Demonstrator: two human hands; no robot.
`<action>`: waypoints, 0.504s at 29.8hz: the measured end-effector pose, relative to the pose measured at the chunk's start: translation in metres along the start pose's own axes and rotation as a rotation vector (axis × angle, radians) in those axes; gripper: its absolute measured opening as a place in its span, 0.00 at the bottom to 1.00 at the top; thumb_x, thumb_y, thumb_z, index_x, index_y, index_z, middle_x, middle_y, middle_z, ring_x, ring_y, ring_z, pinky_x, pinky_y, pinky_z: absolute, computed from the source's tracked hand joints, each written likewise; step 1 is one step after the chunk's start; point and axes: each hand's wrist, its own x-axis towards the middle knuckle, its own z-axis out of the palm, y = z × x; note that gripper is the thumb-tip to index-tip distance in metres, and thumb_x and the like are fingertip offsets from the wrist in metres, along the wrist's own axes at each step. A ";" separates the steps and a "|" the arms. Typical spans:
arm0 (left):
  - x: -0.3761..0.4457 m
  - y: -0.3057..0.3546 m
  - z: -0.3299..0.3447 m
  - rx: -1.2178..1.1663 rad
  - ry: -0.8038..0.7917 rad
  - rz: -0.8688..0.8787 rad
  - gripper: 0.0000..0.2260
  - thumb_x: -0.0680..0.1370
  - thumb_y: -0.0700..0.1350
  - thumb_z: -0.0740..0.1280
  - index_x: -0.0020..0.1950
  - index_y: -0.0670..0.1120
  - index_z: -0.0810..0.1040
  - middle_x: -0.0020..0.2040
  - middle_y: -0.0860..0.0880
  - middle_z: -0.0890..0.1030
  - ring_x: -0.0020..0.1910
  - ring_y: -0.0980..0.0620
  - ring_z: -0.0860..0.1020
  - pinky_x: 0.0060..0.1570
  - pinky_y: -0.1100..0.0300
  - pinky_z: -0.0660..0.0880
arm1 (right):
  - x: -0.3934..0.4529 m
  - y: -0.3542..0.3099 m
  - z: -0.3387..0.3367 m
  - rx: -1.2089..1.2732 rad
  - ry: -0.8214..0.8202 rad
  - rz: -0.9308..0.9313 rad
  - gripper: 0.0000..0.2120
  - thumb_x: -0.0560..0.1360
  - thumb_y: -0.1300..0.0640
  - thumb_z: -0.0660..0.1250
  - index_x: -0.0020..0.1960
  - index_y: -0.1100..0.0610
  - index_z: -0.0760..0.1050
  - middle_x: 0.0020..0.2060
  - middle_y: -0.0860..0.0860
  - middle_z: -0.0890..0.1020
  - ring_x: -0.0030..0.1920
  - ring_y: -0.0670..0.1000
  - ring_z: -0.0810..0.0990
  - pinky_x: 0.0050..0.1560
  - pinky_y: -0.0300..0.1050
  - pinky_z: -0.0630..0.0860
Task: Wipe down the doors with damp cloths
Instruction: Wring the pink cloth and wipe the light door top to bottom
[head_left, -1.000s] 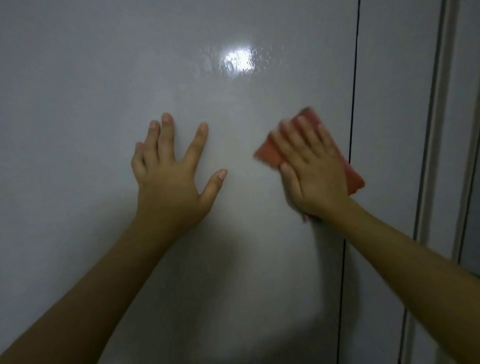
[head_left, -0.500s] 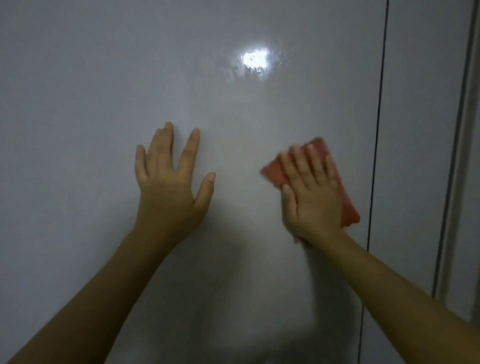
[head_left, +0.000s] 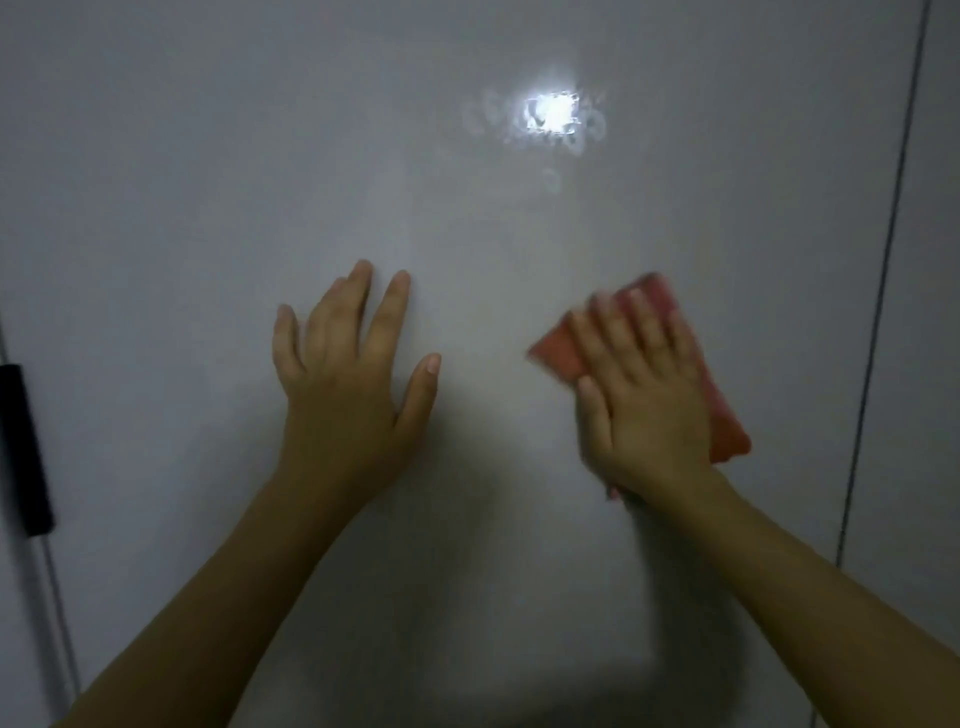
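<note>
A glossy grey door panel (head_left: 208, 208) fills the view, with a bright light reflection and damp smears near its top middle. My left hand (head_left: 348, 384) lies flat on the panel, fingers straight and spread. To its right, my right hand (head_left: 644, 395) presses a folded red cloth (head_left: 724, 421) flat against the door with straight fingers. The cloth shows above the fingertips and along the hand's right side; the rest is hidden under the palm. The right hand is motion-blurred.
A thin vertical seam (head_left: 878, 312) separates this panel from the neighbouring door on the right. A black handle (head_left: 23, 447) stands at the far left edge, with a pale frame strip below it.
The view has shifted left, bringing the black handle in and pushing the seam right. My right hand has slid the cloth down and slightly left across the panel. The left hand stays flat on the door.
</note>
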 end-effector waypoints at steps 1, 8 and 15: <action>-0.001 -0.008 -0.003 0.022 0.001 -0.031 0.29 0.78 0.57 0.52 0.75 0.42 0.64 0.74 0.36 0.62 0.72 0.37 0.62 0.70 0.37 0.49 | 0.010 -0.007 0.000 0.014 0.065 0.205 0.26 0.79 0.50 0.49 0.76 0.54 0.52 0.75 0.51 0.56 0.76 0.53 0.52 0.75 0.54 0.45; -0.007 -0.038 -0.004 0.035 0.021 -0.004 0.29 0.77 0.57 0.53 0.73 0.42 0.66 0.73 0.34 0.62 0.71 0.32 0.63 0.66 0.35 0.59 | 0.019 -0.113 0.024 -0.013 0.024 0.048 0.27 0.80 0.49 0.48 0.77 0.54 0.52 0.75 0.52 0.52 0.76 0.55 0.50 0.75 0.55 0.44; -0.021 -0.082 -0.024 0.004 0.025 -0.007 0.28 0.78 0.57 0.52 0.75 0.44 0.63 0.75 0.36 0.60 0.73 0.36 0.60 0.69 0.38 0.52 | 0.024 -0.083 0.011 -0.012 -0.001 -0.064 0.26 0.80 0.50 0.50 0.76 0.53 0.53 0.75 0.51 0.56 0.76 0.54 0.52 0.75 0.54 0.47</action>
